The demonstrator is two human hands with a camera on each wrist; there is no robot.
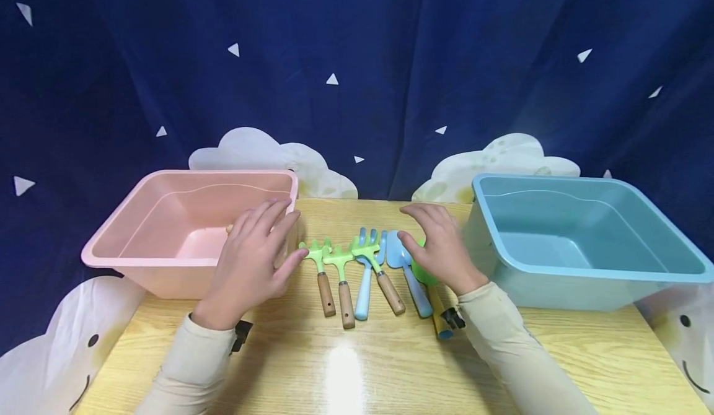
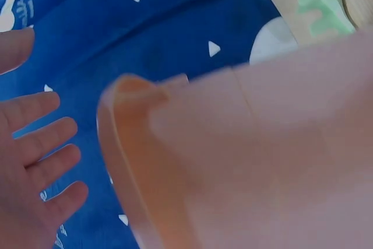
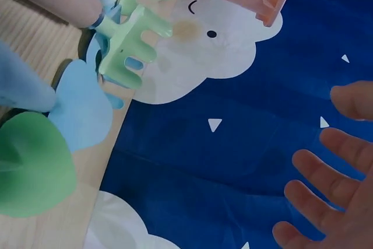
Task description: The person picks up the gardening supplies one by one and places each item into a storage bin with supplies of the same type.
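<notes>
My left hand (image 1: 252,259), fingers spread, hovers by the right side of the pink bin (image 1: 139,261), holding nothing. Over the tools' right end is my right hand (image 1: 440,244), likewise spread and holding nothing. Between them lie three green hand rakes with wooden handles: a left one (image 1: 326,285), a middle one (image 1: 345,297) and a right one (image 1: 389,290). A blue fork (image 1: 364,291) lies partly under the right rake. Beside it are a blue shovel (image 1: 415,288) and a green shovel (image 3: 35,167) with a yellow handle, partly hidden by my right hand in the head view.
A blue bin (image 1: 602,272) stands on the right of the wooden table (image 1: 301,365). Inside the pink bin, a small tan thing (image 1: 229,228) shows beside my left hand. Behind the table hangs a dark blue curtain (image 1: 368,43) with white triangles and clouds.
</notes>
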